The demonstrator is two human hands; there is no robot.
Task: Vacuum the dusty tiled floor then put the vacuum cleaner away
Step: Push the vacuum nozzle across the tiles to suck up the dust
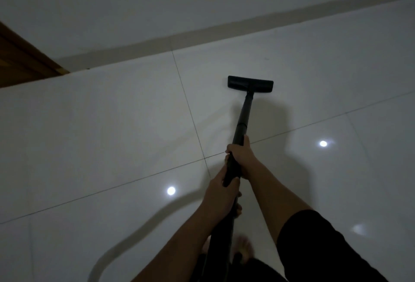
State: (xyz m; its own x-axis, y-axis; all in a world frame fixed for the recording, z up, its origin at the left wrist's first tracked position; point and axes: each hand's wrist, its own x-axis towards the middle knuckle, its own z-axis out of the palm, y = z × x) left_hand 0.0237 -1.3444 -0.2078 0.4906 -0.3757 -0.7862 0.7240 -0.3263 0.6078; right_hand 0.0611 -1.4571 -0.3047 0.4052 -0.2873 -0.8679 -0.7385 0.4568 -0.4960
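Observation:
A black vacuum wand [243,113] runs from my hands forward to a flat black floor head [250,83] resting on the glossy white tiled floor [112,135]. My right hand [241,156] grips the wand higher up, closed around the tube. My left hand [221,194] holds the wand just below it, nearer my body. The lower wand and hose drop out of sight between my forearms. The vacuum's body is not in view.
A white wall with a beige skirting strip [224,27] runs across the back, a short way beyond the floor head. A brown wooden door frame [24,57] stands at the far left. My bare foot [243,250] shows below my arms. Ceiling lights reflect off the tiles.

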